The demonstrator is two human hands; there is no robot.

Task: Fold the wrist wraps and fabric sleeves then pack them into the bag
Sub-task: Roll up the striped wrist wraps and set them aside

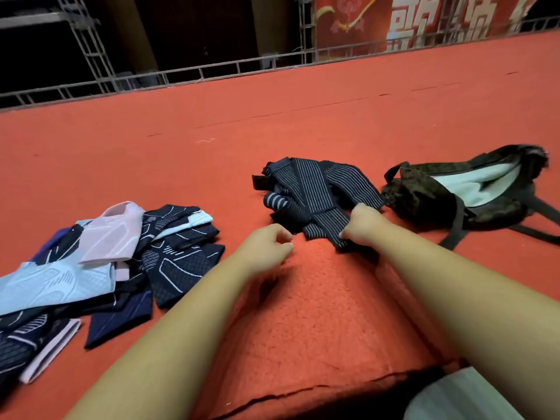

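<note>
One pile of dark striped wrist wraps [318, 192] lay on red carpet [303, 116], straight ahead of hands, long axis of top strip running away from person. Right hand [362, 224] pinched strip's near end, fingers curled on it. Left hand [266, 247] sat just beside strip's left edge, fingers curled, nothing in them. Right hand was the nearer. Open bag [424, 198] lay near pile on right. Fabric sleeves [121, 262] were heaped well apart on left.
</note>
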